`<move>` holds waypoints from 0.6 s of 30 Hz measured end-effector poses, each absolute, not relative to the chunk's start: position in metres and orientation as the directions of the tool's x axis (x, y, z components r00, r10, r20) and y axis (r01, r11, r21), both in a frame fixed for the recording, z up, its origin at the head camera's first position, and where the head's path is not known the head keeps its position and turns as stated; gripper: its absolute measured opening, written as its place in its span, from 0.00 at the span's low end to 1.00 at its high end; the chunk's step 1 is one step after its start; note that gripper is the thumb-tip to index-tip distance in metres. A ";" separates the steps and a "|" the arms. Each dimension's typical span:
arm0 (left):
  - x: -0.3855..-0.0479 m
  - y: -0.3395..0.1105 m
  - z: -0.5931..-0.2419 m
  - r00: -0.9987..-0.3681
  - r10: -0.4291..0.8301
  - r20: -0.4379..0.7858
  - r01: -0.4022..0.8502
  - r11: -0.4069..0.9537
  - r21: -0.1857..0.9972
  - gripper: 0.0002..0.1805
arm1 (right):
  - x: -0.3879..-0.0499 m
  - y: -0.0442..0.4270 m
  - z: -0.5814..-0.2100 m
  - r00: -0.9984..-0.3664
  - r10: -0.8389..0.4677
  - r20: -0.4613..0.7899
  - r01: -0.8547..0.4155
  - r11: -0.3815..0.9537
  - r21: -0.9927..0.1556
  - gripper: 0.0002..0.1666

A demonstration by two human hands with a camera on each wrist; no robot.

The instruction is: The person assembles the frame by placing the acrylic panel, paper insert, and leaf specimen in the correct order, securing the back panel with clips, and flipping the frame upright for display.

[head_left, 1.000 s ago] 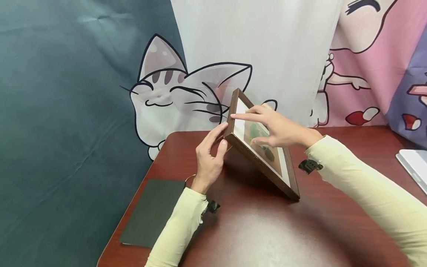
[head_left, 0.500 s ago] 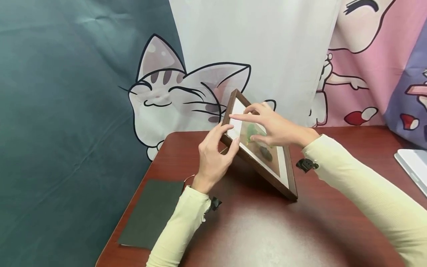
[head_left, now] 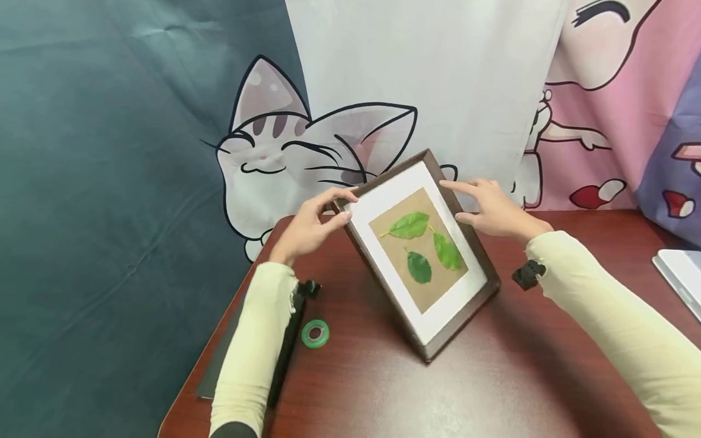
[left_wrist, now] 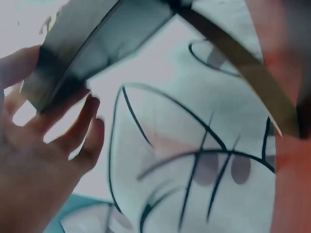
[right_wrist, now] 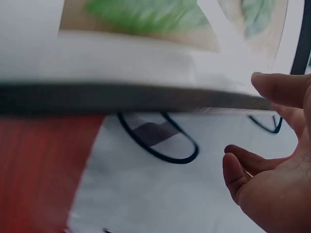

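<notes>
A dark wooden picture frame (head_left: pixel 487 292) leans back on the table, turned at an angle, its lower corner toward me. Inside its white mat lie three green leaves on a tan sheet. My left hand (head_left: pixel 309 228) holds the frame's upper left corner between thumb and fingers; in the left wrist view, the corner sits in the hand (left_wrist: pixel 53 145), with a thin brown strip, perhaps a support leg (left_wrist: pixel 243 63), off to the right. At the right edge, my right hand (head_left: pixel 498 210) touches the border with its index fingertip and thumb, the other fingers loose behind it in the right wrist view.
A green ring-shaped roll (head_left: pixel 315 334), apparently tape, lies on the reddish table (head_left: pixel 372 389) near my left forearm. A dark flat folder or book (head_left: pixel 219 365) is partly covered by that arm. A white flat object (head_left: pixel 679 274) lies at the right edge. Printed curtains (head_left: pixel 465 79) hang behind.
The frame has swung round to face me more. My left hand has moved left with its corner, my right hand from over the glass to the right edge. The green roll has come into view.
</notes>
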State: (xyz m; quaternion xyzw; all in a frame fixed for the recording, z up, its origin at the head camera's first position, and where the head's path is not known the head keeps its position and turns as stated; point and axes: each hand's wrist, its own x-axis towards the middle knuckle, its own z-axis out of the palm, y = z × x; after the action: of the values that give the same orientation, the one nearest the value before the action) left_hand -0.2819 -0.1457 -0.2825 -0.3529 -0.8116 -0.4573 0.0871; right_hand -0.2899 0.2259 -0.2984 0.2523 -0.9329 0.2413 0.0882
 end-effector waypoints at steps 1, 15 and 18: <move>-0.288 -0.151 -0.280 -0.746 0.506 0.434 0.629 0.318 0.709 0.13 | -0.289 0.229 -0.302 -0.875 -0.405 0.263 -0.483 0.745 -0.459 0.42; -0.296 -0.139 -0.331 -0.820 0.182 0.542 0.561 0.436 0.703 0.29 | -0.268 0.236 -0.343 -0.888 -0.317 0.333 -0.459 0.558 -0.691 0.34; -0.289 -0.130 -0.345 -0.809 0.239 0.537 0.578 0.494 0.650 0.35 | -0.261 0.246 -0.344 -0.896 -0.269 0.353 -0.443 0.589 -0.676 0.35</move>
State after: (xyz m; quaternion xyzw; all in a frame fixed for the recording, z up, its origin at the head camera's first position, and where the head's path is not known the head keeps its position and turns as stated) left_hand -0.2885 -0.1301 -0.3451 -0.2423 -0.8428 -0.4406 0.1920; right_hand -0.2613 0.2457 -0.3437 0.2014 -0.8848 0.4063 0.1070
